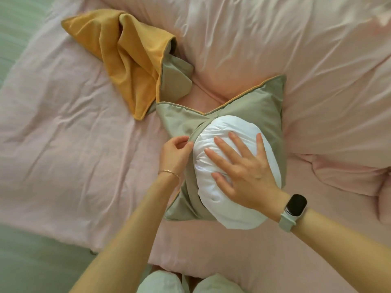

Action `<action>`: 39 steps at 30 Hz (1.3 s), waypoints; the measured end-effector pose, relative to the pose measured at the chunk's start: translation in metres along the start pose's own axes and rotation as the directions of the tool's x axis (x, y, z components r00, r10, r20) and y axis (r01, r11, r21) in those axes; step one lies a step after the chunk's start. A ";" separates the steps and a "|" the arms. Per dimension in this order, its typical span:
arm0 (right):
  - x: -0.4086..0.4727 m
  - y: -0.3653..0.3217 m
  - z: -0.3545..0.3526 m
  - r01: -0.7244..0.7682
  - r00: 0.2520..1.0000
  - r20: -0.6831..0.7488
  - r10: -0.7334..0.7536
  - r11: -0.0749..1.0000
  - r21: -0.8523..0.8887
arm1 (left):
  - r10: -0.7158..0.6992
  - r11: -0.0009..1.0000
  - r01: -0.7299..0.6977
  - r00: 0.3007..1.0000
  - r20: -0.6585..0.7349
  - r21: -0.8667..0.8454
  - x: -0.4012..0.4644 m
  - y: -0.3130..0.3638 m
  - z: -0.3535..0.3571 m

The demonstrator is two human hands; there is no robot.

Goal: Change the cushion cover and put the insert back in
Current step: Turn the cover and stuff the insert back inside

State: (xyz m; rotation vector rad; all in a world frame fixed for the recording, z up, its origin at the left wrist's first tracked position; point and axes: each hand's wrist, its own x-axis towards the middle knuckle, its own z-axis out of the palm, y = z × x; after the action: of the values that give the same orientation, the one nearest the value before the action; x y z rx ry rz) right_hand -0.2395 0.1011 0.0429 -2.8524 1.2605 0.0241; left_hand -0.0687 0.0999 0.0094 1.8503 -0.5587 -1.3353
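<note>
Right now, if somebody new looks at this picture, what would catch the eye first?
First, the white insert at the centre, bulging out of the sage green cover on the pink bedding. The right hand presses flat on it, while the left hand pinches the edge of the cover's opening. Next, the crumpled mustard cover lying at upper left.

I see soft, even daylight with only faint shadows in the folds of the rumpled pink quilted bed cover, no glare, slight overall softness, and wide-angle bending and smearing toward the upper right corner.
</note>
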 end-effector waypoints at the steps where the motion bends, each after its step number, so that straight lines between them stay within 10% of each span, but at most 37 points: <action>1: 0.003 0.001 0.005 -0.004 1.000 0.008 0.004 1.000 -0.009 | 0.033 0.995 -0.022 0.993 -0.113 0.102 -0.003 -0.008 0.002; 3: 0.009 0.006 0.014 -0.008 1.000 0.024 0.008 1.000 -0.016 | 0.028 0.989 0.003 0.977 -0.213 0.146 -0.013 -0.023 0.006; 14: 0.052 -0.006 0.061 0.063 0.998 0.013 -0.062 0.996 -0.062 | -0.306 0.887 0.339 0.940 0.153 -0.313 0.017 -0.052 -0.006; 19: 0.077 -0.020 0.084 0.089 0.996 0.035 -0.085 0.988 -0.126 | -0.098 0.994 0.088 0.982 -0.162 -0.073 0.020 -0.052 -0.017; 27: 0.093 -0.036 0.079 0.050 0.995 0.087 -0.050 0.999 0.004 | 0.073 0.949 -0.038 0.992 -0.100 0.314 0.027 -0.044 -0.031; 32: 0.042 -0.022 0.013 0.100 0.962 -0.271 0.006 0.921 0.376 | 0.058 0.980 -0.034 0.991 -0.117 0.198 0.010 -0.038 -0.012; 39: -0.028 -0.019 0.020 0.254 0.959 -0.150 -0.241 0.965 0.072 | -0.195 0.948 0.164 0.976 -0.091 -0.272 -0.024 -0.053 -0.010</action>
State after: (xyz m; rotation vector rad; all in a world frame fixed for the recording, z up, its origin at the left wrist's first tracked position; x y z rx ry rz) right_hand -0.2445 0.1357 0.0236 -2.9521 0.8849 -0.2365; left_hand -0.0723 0.1530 -0.0169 1.7758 -0.1432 -1.3359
